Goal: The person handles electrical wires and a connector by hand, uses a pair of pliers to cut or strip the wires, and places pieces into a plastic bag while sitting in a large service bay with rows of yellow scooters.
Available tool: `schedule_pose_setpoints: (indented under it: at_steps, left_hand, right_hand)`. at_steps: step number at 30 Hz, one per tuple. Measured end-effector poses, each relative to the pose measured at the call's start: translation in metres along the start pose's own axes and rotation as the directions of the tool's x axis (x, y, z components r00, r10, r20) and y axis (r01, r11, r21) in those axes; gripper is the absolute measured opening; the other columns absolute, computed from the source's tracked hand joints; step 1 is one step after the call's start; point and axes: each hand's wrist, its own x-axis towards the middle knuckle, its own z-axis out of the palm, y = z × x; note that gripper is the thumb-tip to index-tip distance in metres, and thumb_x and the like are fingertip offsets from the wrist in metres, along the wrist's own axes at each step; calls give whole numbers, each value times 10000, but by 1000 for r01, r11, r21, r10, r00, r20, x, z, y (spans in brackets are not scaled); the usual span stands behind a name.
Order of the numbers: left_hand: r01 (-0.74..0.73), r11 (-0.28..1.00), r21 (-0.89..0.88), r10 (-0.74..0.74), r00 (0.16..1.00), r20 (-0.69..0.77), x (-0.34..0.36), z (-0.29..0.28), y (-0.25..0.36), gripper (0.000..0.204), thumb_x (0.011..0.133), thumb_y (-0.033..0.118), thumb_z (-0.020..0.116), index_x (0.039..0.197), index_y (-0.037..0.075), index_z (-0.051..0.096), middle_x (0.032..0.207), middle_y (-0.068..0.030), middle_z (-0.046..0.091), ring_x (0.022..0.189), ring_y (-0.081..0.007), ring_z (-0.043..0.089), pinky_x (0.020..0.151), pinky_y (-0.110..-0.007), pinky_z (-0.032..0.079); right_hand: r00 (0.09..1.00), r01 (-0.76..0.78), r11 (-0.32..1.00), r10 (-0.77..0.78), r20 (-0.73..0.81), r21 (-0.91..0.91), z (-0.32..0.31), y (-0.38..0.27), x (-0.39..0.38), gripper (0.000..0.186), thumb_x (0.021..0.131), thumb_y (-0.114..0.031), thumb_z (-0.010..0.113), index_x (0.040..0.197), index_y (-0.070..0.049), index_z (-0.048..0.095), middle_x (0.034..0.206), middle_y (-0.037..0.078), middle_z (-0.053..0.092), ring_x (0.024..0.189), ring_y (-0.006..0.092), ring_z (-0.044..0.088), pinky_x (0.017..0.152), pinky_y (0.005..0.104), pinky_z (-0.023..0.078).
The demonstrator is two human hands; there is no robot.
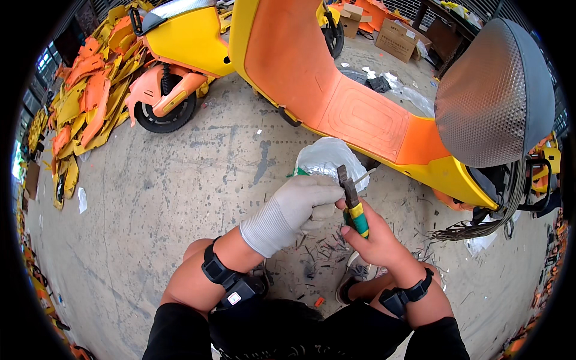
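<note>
My right hand (381,237) is bare and wrapped round pliers (355,210) with green and yellow handles and dark metal jaws pointing up and away from me. Close beside the jaws is my left hand (306,204), in a pale grey knitted glove, its fingers closed together near the tool. What those fingers hold is hidden. A thin light strip (365,176) sticks out to the right of the jaws. Just beyond both hands lies a whitish plastic bag (324,153). Many short dark offcuts (309,258) are scattered on the floor below the hands, between my feet.
An orange and yellow scooter (366,117) stands across the front, its grey seat (480,96) at right. A bundle of grey cables (480,231) hangs beside that seat. Orange and yellow panels (90,90) are heaped at far left; a cardboard box (396,39) sits at the back.
</note>
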Motion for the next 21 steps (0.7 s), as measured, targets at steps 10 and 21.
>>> schedule_pose_setpoints:
  at_steps: [10,21]
  left_hand:
    - [97,966,-240,-76,993,96,-2,0,-3,226,1018,182,486,887,17,570,508,85,287,382,-55,241,405,-247,196]
    - [187,912,-365,-134,977,166,0,-5,-9,252,1041,225,480,895,50,587,500,94,296,367,-59,253,385,-247,211]
  right_hand:
    - [992,86,995,-81,98,-50,-13,10,6,758,924,-139,639,1566,-65,242,1370,243,525,1251,340,549,1047,385,415]
    - [989,80,997,-77,126,-17,-11,6,4,765,933,-196,657,1557,-33,246,1298,235,574,1206,341,572,1031,374,423]
